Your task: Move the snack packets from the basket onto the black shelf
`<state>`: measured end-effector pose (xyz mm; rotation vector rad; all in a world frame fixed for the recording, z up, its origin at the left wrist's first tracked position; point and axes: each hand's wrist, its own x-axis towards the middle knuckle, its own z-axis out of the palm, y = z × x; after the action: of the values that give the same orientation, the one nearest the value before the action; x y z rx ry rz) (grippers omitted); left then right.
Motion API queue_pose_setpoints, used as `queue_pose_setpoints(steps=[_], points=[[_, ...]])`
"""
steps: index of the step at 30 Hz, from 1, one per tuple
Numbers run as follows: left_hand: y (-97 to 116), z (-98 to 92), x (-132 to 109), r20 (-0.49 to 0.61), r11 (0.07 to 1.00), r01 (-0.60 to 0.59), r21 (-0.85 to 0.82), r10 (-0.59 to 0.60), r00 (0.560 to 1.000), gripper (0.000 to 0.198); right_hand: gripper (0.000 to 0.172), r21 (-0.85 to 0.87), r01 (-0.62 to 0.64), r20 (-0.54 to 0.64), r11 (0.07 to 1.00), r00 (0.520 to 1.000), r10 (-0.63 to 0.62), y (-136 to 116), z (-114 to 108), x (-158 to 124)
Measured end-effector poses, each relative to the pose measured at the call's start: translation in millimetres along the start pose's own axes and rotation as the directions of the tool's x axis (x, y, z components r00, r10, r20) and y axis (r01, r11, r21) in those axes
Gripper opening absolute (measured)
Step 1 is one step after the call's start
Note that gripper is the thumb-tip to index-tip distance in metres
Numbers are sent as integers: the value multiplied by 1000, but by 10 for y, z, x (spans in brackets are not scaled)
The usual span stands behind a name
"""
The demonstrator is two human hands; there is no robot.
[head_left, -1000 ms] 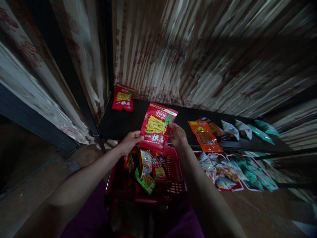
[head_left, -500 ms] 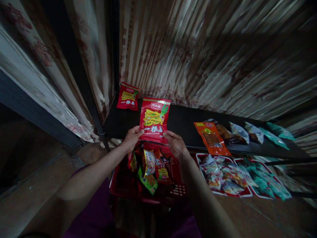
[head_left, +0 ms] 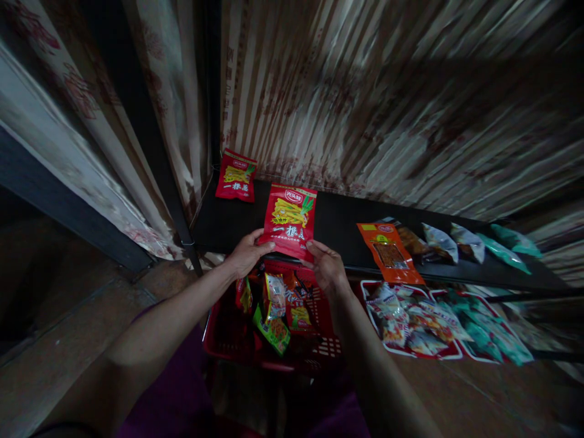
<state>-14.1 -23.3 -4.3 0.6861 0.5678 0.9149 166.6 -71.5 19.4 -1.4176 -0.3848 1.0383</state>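
A red snack bag [head_left: 291, 218] with yellow sticks and a green onion printed on it is held between both hands over the front of a black shelf [head_left: 340, 228]. My left hand [head_left: 250, 250] pinches its lower left corner, thumb on the front. My right hand [head_left: 325, 263] grips the lower right corner. At the shelf's far left, a matching red snack bag [head_left: 236, 175] leans near the curtain. Below my hands sits a red basket [head_left: 219, 347] holding several packets, among them a green packet [head_left: 272, 331].
An orange packet [head_left: 390, 252] overhangs the shelf's front edge, with white packets [head_left: 469, 242] and teal packets [head_left: 506, 252] farther right. Beneath them are baskets of white bags [head_left: 387, 316] and teal bags [head_left: 486, 331]. A pleated curtain [head_left: 319, 91] hangs behind; a dark post [head_left: 150, 134] stands left.
The held red snack bag has shifted slightly right and tips back a little more toward the shelf. Both hands keep their grip at its lower corners.
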Motion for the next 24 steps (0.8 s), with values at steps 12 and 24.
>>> queue_pose_setpoints(steps=[12,24], points=[[-80,-52,48,-61,995,-90,41,93,994,43,34,-105,110,26,988,994,-108,58,31,-4],[357,-436,549,-466,952,-247,178,303,831,25,35,-145,169,155,975,977,-146,122,874,611]])
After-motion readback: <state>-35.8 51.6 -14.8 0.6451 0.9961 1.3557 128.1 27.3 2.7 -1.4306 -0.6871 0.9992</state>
